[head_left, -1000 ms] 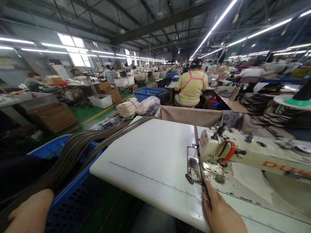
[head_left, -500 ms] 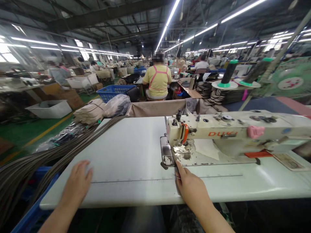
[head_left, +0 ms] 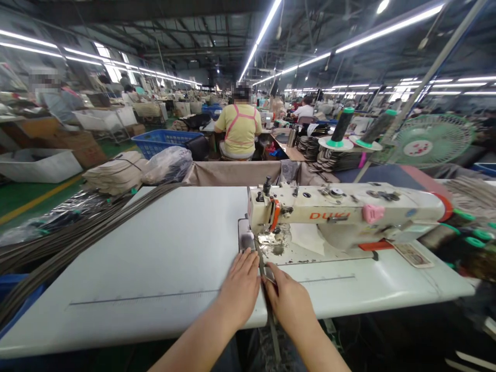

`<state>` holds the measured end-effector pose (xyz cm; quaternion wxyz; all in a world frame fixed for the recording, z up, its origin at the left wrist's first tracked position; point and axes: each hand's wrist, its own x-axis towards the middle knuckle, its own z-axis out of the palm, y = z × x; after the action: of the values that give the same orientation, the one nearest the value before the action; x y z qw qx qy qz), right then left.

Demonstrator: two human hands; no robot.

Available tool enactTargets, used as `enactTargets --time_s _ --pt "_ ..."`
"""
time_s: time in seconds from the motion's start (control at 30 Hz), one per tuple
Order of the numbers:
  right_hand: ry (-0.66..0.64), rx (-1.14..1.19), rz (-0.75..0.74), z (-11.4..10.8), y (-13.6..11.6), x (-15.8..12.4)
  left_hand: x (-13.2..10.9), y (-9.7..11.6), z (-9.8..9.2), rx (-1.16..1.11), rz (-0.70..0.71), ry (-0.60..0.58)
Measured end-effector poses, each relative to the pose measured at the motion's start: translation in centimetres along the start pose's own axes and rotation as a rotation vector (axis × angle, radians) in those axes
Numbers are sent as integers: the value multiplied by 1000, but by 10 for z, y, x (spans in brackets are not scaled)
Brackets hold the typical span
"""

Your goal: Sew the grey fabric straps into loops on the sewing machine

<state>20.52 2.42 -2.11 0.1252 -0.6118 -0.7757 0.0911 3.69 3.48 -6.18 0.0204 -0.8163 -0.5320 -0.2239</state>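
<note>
Head view: left hand (head_left: 240,289) lies flat and open, right hand (head_left: 287,299) half-curled, both against a dark strap (head_left: 266,305) running over the bench (head_left: 135,248) edge, just in front of the needle of the sewing machine (head_left: 344,212).

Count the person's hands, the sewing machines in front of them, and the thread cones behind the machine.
Left hand and right hand: 2
Sewing machine: 1
Thread cones: 2
Total: 5
</note>
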Motion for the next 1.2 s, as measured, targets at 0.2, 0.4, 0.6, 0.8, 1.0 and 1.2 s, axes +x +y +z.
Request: enactTargets --time_s 0.2,0.4,0.6,0.8,1.0,1.2 --pt "212 -67 6 7 32 -3 -7 9 -1 48 32 48" --pt "306 -52 -87 17 39 -4 -6 12 -8 127 49 18" --pt "294 -63 -90 21 42 -5 -5 10 -7 165 74 10" --pt "309 -60 -105 24 45 -6 -6 11 -7 130 56 26" --pt "329 -63 -113 26 46 -5 -5 9 -10 106 54 9" --pt "319 -61 -121 23 45 -5 -5 9 -9 96 39 3"
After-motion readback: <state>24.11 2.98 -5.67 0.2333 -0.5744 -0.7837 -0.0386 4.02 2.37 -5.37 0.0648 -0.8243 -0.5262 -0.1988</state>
